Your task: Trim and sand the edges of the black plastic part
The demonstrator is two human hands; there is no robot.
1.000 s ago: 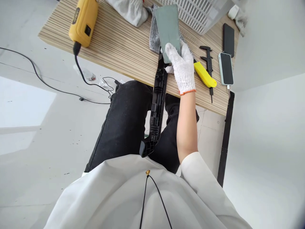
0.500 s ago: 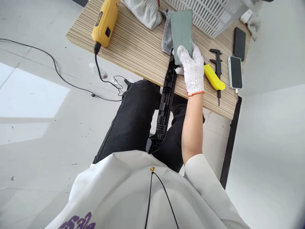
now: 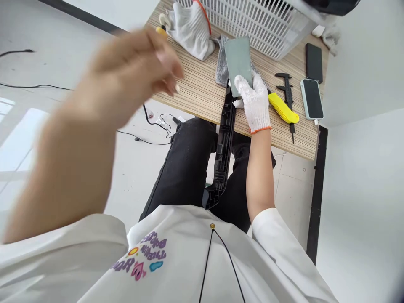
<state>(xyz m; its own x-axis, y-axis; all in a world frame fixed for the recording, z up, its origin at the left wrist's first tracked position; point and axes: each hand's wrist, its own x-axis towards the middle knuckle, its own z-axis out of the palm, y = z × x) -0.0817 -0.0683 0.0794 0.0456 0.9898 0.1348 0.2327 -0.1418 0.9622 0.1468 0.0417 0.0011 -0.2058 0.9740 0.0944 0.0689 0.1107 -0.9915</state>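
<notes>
My right hand [image 3: 254, 103], in a white knit glove with an orange cuff, grips a flat grey-green rectangular piece [image 3: 238, 59], thumb on its upper face. Just under that piece is the far end of a long black plastic part [image 3: 224, 139]. This part slopes over the table edge down between my legs. My bare left hand [image 3: 142, 71] is raised over the left side of the table and smeared by motion. Behind its fingers shows a bit of a yellow tool [image 3: 161, 32] with a black and white tip; most of it is hidden. Whether the hand touches it cannot be told.
On the wooden table [image 3: 189, 94] lie a white glove [image 3: 192, 33], a grey cloth [image 3: 221, 63], a yellow-handled cutter [image 3: 283, 108], a black caliper [image 3: 286, 90] and two phones [image 3: 312, 99]. A white plastic basket [image 3: 252, 25] stands at the back. Black cords [image 3: 151, 143] run across the floor.
My left hand has come into view from the left, over where the yellow tool lay. The view has shifted. My right hand keeps its hold on the grey-green piece, now slightly tilted.
</notes>
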